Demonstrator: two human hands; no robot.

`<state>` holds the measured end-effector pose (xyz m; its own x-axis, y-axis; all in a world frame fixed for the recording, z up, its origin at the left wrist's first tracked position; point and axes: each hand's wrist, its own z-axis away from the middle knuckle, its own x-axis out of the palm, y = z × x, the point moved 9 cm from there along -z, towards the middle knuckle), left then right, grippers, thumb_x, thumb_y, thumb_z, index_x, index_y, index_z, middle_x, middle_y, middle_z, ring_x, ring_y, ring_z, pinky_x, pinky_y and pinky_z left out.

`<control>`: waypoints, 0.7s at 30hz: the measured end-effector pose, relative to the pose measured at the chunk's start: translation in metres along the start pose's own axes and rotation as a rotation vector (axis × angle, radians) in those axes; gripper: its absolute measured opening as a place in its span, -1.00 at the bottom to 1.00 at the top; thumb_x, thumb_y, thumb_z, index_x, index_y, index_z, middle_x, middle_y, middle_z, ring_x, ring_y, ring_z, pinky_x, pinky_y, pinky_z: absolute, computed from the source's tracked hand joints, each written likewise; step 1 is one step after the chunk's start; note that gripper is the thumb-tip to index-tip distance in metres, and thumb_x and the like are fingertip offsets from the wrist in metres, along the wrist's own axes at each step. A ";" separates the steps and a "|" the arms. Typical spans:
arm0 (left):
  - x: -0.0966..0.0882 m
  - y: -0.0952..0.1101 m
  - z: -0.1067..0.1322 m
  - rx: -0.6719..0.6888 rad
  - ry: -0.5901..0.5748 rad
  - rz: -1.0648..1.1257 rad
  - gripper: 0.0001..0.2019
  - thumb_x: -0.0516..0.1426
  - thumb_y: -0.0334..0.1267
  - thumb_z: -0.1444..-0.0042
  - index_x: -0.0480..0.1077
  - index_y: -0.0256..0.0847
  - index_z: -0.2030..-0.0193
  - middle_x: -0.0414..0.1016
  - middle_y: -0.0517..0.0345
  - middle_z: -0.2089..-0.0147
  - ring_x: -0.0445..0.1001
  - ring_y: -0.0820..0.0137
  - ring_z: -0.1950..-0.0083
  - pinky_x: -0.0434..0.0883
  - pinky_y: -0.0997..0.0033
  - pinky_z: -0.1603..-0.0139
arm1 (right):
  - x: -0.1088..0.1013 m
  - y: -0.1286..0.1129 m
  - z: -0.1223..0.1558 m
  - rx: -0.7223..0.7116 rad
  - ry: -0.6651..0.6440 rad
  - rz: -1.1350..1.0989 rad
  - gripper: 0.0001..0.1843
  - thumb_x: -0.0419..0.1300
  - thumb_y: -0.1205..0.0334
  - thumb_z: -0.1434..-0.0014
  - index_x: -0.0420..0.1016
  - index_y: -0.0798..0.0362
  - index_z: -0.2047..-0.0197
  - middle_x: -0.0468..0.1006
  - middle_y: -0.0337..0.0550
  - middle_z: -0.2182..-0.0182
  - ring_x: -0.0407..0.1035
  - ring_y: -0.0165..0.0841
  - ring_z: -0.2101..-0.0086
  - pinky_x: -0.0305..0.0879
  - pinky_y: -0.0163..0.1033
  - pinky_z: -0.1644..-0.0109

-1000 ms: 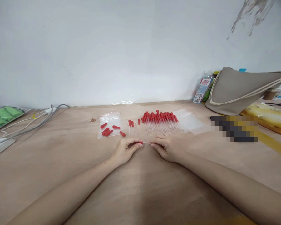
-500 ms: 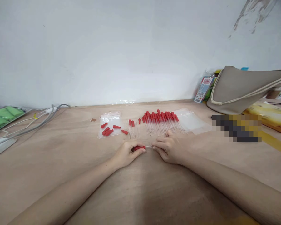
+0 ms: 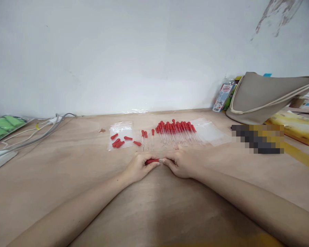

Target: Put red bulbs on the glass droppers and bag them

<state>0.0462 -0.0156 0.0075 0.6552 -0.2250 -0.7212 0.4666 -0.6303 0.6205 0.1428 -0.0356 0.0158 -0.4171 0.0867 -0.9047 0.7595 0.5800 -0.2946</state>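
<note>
Between thumb and fingers my left hand (image 3: 142, 166) pinches a red rubber dropper bulb (image 3: 152, 161). Close beside it, my right hand (image 3: 179, 162) grips a clear glass dropper tube (image 3: 160, 160), of which only a short bit shows at the mouth of the bulb. Several loose red bulbs (image 3: 118, 144) lie on and next to a clear zip bag (image 3: 113, 128) beyond my left hand. Past my right hand is a row of droppers with red bulbs (image 3: 179, 126). A few bulbed droppers and bare glass tubes (image 3: 149, 141) lie left of that row.
A second clear bag (image 3: 208, 132) lies right of the row. Farther right are a grey drawstring bag (image 3: 262, 97), a labelled package (image 3: 223, 96) and a yellow pack (image 3: 293, 128). Cables (image 3: 47, 132) and a green pack (image 3: 5, 128) sit at the left. A white wall (image 3: 144, 55) bounds the table.
My right hand has come left, closer to my left hand, and less of the glass tube shows between them. My left hand keeps its hold on the red bulb.
</note>
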 end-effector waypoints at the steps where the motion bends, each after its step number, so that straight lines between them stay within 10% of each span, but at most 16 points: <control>1: -0.001 -0.002 0.000 -0.010 0.012 0.020 -0.83 0.09 -0.20 -0.08 0.46 -0.19 0.28 0.50 0.14 0.34 0.42 0.41 0.34 0.34 0.42 0.29 | 0.000 0.001 0.000 0.012 -0.004 -0.015 -0.69 -0.02 0.25 -0.21 0.34 0.07 0.54 0.48 -0.28 0.56 0.23 -0.48 0.54 0.01 -0.21 0.21; 11: -0.005 -0.036 -0.001 -0.229 0.119 0.399 -0.55 0.22 -0.21 0.09 0.28 -0.26 0.03 0.36 0.15 0.28 0.33 0.56 0.44 0.35 0.48 0.37 | -0.018 0.015 -0.002 0.075 -0.149 -0.153 -0.73 0.02 0.33 -0.09 0.40 0.07 0.59 0.40 -0.29 0.67 0.19 -0.49 0.62 0.00 -0.35 0.52; 17: 0.003 -0.011 0.001 -0.105 -0.034 0.127 -0.83 0.16 -0.22 0.02 0.44 -0.23 0.29 0.40 0.14 0.39 0.32 0.49 0.42 0.30 0.51 0.43 | -0.042 0.085 -0.021 0.512 0.117 -0.245 -0.74 0.09 0.13 -0.03 0.45 0.09 0.56 0.48 -0.20 0.61 0.33 -0.41 0.57 0.15 -0.32 0.46; 21: 0.003 -0.002 0.002 -0.046 -0.060 0.085 -0.84 0.14 -0.23 -0.01 0.45 -0.21 0.27 0.43 0.11 0.34 0.36 0.46 0.37 0.31 0.50 0.39 | -0.033 0.081 -0.053 0.563 0.174 -0.004 -0.70 0.07 0.08 -0.04 0.45 0.05 0.57 0.53 -0.15 0.53 0.39 -0.32 0.42 0.15 -0.29 0.37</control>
<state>0.0463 -0.0163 0.0031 0.6572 -0.3212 -0.6819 0.4388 -0.5726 0.6925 0.1919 0.0510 0.0382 -0.4604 0.2443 -0.8534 0.8859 0.0656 -0.4592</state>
